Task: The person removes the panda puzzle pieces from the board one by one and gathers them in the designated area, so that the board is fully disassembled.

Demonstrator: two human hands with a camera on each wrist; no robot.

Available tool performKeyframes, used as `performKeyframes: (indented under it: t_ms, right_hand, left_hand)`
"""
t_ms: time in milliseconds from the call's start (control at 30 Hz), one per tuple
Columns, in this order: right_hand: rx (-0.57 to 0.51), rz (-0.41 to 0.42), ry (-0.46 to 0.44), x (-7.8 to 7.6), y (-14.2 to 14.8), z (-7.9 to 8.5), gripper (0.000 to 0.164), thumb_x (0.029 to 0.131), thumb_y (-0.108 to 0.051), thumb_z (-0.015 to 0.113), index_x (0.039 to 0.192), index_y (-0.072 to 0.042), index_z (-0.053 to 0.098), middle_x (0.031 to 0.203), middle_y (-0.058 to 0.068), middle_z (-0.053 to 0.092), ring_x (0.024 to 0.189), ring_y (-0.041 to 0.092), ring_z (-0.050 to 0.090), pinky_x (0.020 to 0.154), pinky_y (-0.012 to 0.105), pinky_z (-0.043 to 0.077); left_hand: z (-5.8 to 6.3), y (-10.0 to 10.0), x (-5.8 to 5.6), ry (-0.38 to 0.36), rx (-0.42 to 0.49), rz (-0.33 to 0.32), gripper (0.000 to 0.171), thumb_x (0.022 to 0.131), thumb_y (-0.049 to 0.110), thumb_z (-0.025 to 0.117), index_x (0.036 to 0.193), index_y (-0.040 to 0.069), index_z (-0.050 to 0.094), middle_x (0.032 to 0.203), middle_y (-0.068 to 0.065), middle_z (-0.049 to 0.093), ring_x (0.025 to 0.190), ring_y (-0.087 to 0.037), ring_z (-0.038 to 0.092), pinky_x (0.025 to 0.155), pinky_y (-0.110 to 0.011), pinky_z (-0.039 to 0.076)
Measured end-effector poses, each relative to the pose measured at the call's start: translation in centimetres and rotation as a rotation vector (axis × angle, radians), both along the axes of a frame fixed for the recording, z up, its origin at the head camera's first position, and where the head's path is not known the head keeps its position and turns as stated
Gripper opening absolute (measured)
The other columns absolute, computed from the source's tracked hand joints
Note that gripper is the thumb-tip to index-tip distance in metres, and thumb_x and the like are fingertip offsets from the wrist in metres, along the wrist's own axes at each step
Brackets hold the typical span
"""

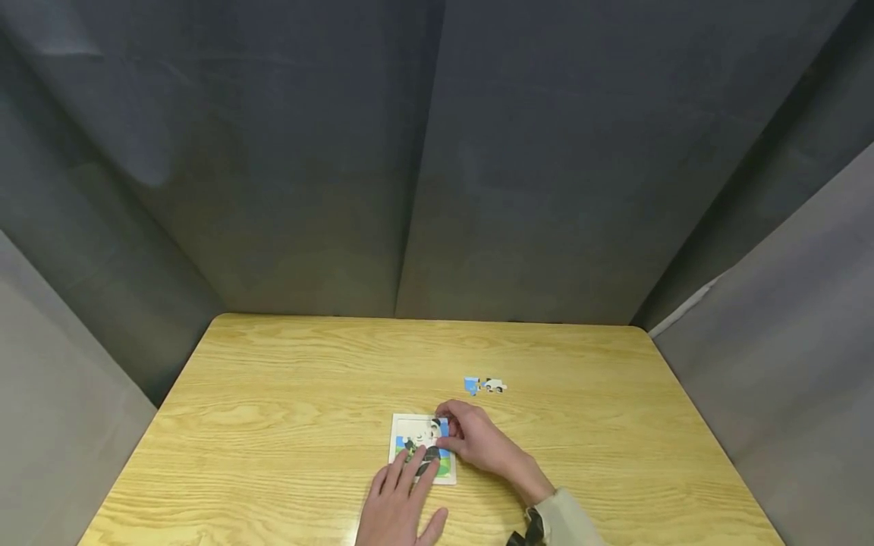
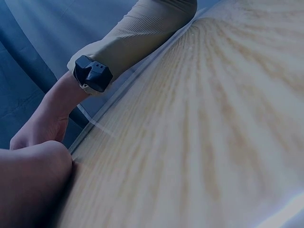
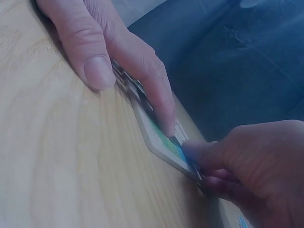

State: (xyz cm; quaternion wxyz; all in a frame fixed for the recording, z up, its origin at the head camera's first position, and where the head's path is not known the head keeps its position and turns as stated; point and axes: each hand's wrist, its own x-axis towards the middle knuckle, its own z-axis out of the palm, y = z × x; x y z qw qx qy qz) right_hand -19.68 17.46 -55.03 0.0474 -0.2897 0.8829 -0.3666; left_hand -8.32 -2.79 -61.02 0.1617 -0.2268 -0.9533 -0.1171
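A small framed jigsaw puzzle [image 1: 403, 425] with a panda picture lies on the table, its upper left part showing pale bare backing. My left hand [image 1: 396, 508] rests on its lower part with fingers spread straight. At the upper right corner, my right hand [image 1: 478, 440] has its thumb and curled fingers about a puzzle piece [image 1: 444, 426] with blue and black-and-white printing. The right wrist view shows the right thumb [image 3: 204, 153] over the frame's edge, the other fingers partly hidden beyond it. The left wrist view shows mostly tabletop and the right forearm.
Two loose puzzle pieces, one blue [image 1: 471, 385] and one with a panda face [image 1: 495, 385], lie beyond the right hand. The wood-grain table [image 1: 287, 379] is enclosed by grey curtains [image 1: 307, 189] at the back and sides. A dark device [image 2: 93, 73] sits on the right wrist.
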Motion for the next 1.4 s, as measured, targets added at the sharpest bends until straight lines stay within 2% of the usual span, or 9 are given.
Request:
performKeyframes:
  t_ms: [200, 400, 567, 833, 1033, 1233, 1400]
  right_hand:
    - [-0.015, 0.013, 0.01, -0.3, 0.5, -0.2, 0.035, 0.09, -0.012, 0.083, 0.12, -0.004, 0.067, 0.09, 0.002, 0.063, 0.075, 0.005, 0.056, 0.063, 0.021, 0.053]
    - [-0.026, 0.061, -0.02, -0.7, 1.2, 0.0, 0.035, 0.091, -0.008, 0.081, 0.123, -0.002, 0.069, 0.097, 0.006, 0.065, 0.08, 0.011, 0.061, 0.069, 0.022, 0.055]
    - [-0.022, 0.08, -0.033, -0.8, 1.4, -0.1, 0.032, 0.092, -0.008, 0.08, 0.121, -0.001, 0.071, 0.097, 0.006, 0.066, 0.081, 0.011, 0.062, 0.07, 0.021, 0.055]
    - [-0.011, 0.058, -0.004, -0.9, 1.2, -0.3, 0.032, 0.086, -0.001, 0.08, 0.117, -0.001, 0.07, 0.092, 0.004, 0.063, 0.078, 0.013, 0.059, 0.066, 0.021, 0.053]
    - [-0.015, 0.038, -0.03, -1.1, 1.2, -0.2, 0.034, 0.084, 0.004, 0.076, 0.117, -0.003, 0.068, 0.096, 0.006, 0.059, 0.08, 0.019, 0.057, 0.066, 0.022, 0.05]
    - [-0.076, 0.001, -0.07, -1.2, 1.5, -0.5, 0.039, 0.083, 0.006, 0.074, 0.12, -0.006, 0.068, 0.098, 0.008, 0.06, 0.084, 0.024, 0.055, 0.067, 0.022, 0.045]
    - [-0.16, -0.021, -0.079, -1.3, 2.3, -0.9, 0.041, 0.083, 0.006, 0.074, 0.12, -0.01, 0.068, 0.098, 0.01, 0.062, 0.08, 0.029, 0.056, 0.063, 0.021, 0.044]
  left_hand:
    - [0.0, 0.0, 0.0, 0.002, 0.004, 0.001, 0.062, 0.105, 0.063, 0.041, 0.156, 0.028, 0.048, 0.163, 0.0, 0.043, 0.146, -0.028, 0.045, 0.107, -0.05, 0.047]
    - [0.0, 0.0, -0.1, -0.003, 0.006, -0.002, 0.062, 0.106, 0.063, 0.041, 0.156, 0.028, 0.048, 0.163, 0.0, 0.043, 0.146, -0.028, 0.045, 0.107, -0.051, 0.046]
    - [-0.1, 0.0, 0.0, 0.022, 0.007, -0.01, 0.061, 0.105, 0.062, 0.044, 0.155, 0.027, 0.05, 0.161, -0.001, 0.046, 0.144, -0.029, 0.046, 0.106, -0.05, 0.047]
    - [-0.2, -0.1, 0.0, 0.032, -0.004, -0.007, 0.061, 0.105, 0.062, 0.042, 0.155, 0.028, 0.05, 0.162, 0.0, 0.045, 0.144, -0.028, 0.046, 0.106, -0.049, 0.047]
    - [-0.1, 0.0, -0.1, 0.032, 0.001, 0.0, 0.061, 0.105, 0.062, 0.043, 0.155, 0.028, 0.05, 0.161, 0.0, 0.046, 0.143, -0.027, 0.046, 0.106, -0.049, 0.047]
    - [0.0, 0.0, -0.1, 0.009, 0.009, 0.003, 0.061, 0.105, 0.063, 0.041, 0.155, 0.029, 0.05, 0.161, 0.001, 0.045, 0.143, -0.027, 0.046, 0.106, -0.049, 0.047]
    - [0.1, -0.1, -0.1, 0.001, 0.014, -0.002, 0.061, 0.106, 0.063, 0.041, 0.155, 0.029, 0.049, 0.162, 0.001, 0.045, 0.144, -0.027, 0.046, 0.106, -0.049, 0.047]
